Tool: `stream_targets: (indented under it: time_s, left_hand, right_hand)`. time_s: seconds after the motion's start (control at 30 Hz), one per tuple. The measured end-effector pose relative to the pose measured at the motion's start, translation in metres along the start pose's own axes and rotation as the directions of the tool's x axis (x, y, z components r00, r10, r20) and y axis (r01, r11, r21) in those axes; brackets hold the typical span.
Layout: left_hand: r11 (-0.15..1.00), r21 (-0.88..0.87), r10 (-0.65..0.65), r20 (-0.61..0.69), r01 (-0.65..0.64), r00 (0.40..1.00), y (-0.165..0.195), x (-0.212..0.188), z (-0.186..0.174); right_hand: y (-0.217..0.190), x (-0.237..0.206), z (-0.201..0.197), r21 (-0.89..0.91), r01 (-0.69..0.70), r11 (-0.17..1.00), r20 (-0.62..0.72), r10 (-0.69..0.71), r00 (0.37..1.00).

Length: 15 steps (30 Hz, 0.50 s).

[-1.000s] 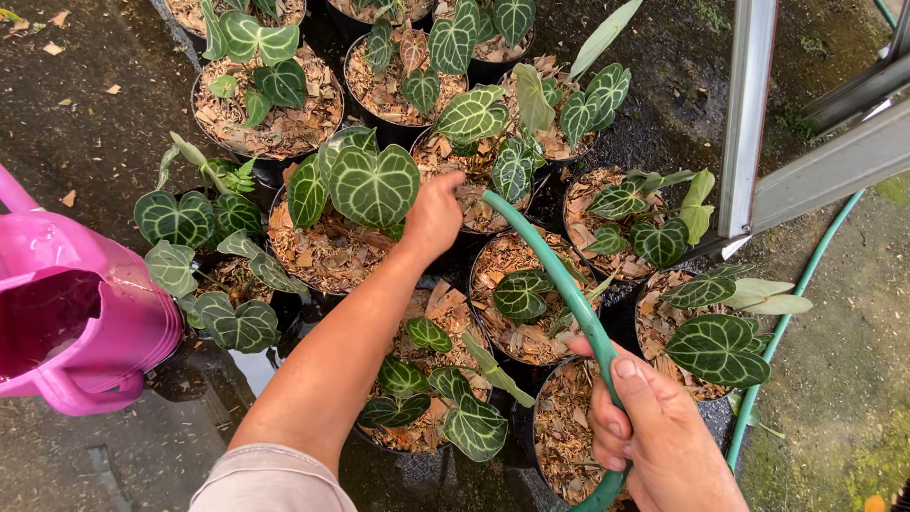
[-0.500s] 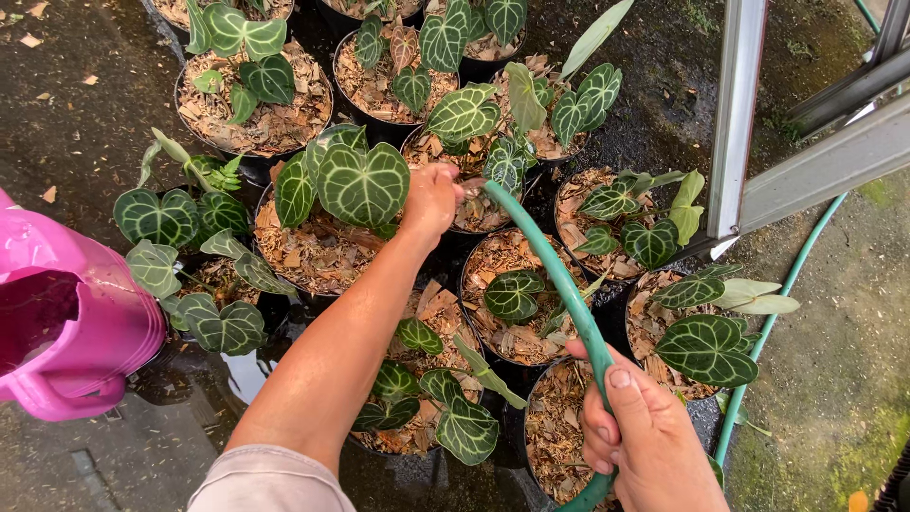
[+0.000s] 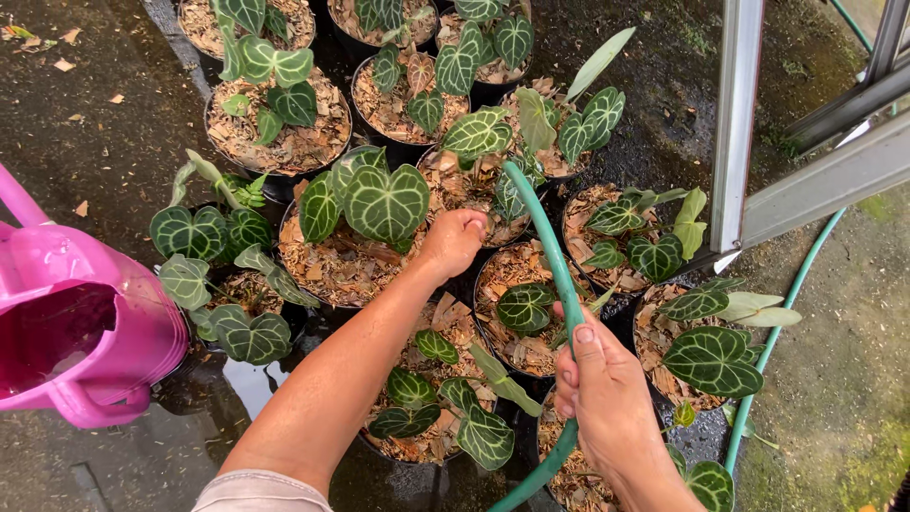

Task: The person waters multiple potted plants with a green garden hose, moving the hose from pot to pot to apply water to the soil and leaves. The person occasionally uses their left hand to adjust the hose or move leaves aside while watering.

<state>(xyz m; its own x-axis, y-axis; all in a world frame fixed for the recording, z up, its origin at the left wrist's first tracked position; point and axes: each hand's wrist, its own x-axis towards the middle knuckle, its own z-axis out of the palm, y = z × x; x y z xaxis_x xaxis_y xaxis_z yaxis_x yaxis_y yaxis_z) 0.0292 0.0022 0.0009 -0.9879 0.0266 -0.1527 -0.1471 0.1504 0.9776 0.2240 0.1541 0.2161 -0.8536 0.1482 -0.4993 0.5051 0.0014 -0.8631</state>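
Left hand (image 3: 455,239) closed on far end of smooth green hose (image 3: 555,261), right hand (image 3: 607,398) wrapped round it nearer, above tightly packed black pots (image 3: 517,313) of veined, heart-shaped leaves; wet open ground left, by glossy pink watering can (image 3: 81,327).

One head view looks steeply down, seemingly close, on potted plants (image 3: 379,204).

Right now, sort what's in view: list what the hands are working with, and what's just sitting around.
In use:
- left hand, on the hose's far end
- right hand, gripping it lower down
- thin green rubber hose
- black pots of heart-shaped, white-veined green plants

Lying about:
- pink plastic watering can
- grey metal frame
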Motion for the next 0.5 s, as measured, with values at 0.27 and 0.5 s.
stream_targets:
  time_s: [0.27, 0.5]
  left_hand:
    - [0.952, -0.273, -0.149, -0.01, 0.141, 0.989, 0.014, -0.014, -0.008]
    - [0.862, -0.483, -0.144, 0.056, 0.153, 0.988, 0.022, -0.012, -0.008]
  right_hand:
    - [0.004, 0.009, 0.012, -0.024, -0.036, 0.999, -0.018, 0.036, 0.999]
    - [0.01, 0.012, 0.009, 0.016, -0.025, 1.0, 0.013, 0.025, 1.0]
